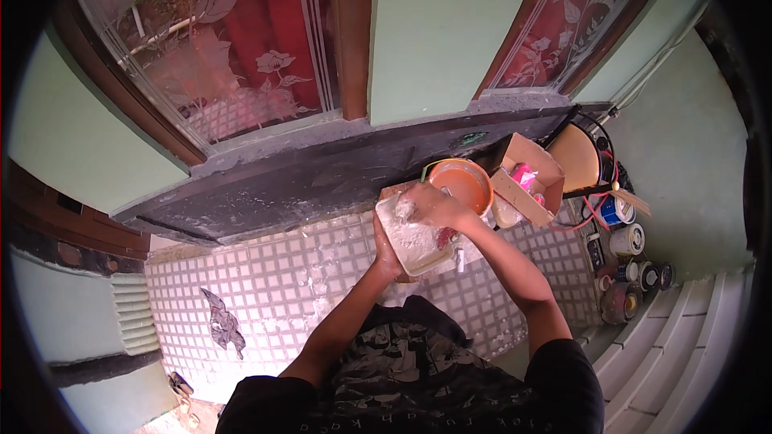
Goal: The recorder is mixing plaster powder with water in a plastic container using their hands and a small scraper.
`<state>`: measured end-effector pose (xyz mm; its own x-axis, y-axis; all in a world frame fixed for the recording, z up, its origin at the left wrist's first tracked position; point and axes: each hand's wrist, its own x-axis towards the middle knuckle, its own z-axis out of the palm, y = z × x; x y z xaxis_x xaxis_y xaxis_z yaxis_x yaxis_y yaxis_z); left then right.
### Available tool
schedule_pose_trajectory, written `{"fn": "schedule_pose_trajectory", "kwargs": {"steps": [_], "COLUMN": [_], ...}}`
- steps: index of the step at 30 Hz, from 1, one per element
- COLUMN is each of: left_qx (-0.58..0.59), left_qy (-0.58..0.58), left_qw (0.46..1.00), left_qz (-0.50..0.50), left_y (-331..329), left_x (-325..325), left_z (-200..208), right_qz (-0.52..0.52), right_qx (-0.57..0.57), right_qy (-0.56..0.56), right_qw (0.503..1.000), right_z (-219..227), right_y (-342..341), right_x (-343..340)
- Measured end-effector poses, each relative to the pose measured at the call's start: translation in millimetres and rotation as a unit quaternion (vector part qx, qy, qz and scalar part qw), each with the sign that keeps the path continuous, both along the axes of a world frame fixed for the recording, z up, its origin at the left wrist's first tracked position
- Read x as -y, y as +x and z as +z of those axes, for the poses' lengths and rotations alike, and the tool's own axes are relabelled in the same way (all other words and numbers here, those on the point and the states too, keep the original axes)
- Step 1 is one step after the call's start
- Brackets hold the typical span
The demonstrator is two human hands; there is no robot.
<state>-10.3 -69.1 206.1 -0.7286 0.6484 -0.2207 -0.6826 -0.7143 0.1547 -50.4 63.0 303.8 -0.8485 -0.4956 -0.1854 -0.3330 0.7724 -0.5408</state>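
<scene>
A pale rectangular tray [435,264] holding white powder [414,239] is tilted in front of me. My left hand [385,251] grips its left side, the fingers partly hidden beneath it. Over the tray's far end, my right hand [434,204] is closed, its fingers bent down at a whitish, powder-coated lump [404,210]. Whether the lump is a separate object or clumped powder, I cannot make out. Just beyond the right hand stands an orange bucket [474,176]. A small white tube-like item [461,259] shows beside the tray's right edge.
Right of the bucket, an open cardboard box [508,162] holds a pink container [524,175]. Behind it stands a chair [576,157]. Several cans [627,239] and jars line the right wall near white steps [655,345]. A grey cloth-like piece [223,323] lies on the tiled floor [273,297].
</scene>
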Motion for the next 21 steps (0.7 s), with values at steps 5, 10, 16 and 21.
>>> {"fn": "schedule_pose_trajectory", "kwargs": {"steps": [5,10,16,21], "left_qx": [-0.022,-0.061,-0.033,-0.01], "left_qy": [0.007,0.016,-0.007,-0.041], "left_qw": [1.0,0.998,0.999,0.998], "left_qz": [0.014,0.018,0.029,0.04], "left_y": [0,-1,1,5], "left_x": [3,8,6,8], "left_z": [4,9,8,14], "right_qz": [-0.024,0.058,0.01,0.02], "right_qx": [-0.038,0.07,-0.037,-0.001], "right_qy": [0.055,0.099,0.087,0.03], "right_qw": [0.998,0.991,0.995,0.999], "right_z": [3,2,8,10], "right_y": [5,13,1,-2], "right_x": [-8,-9,4,16]}}
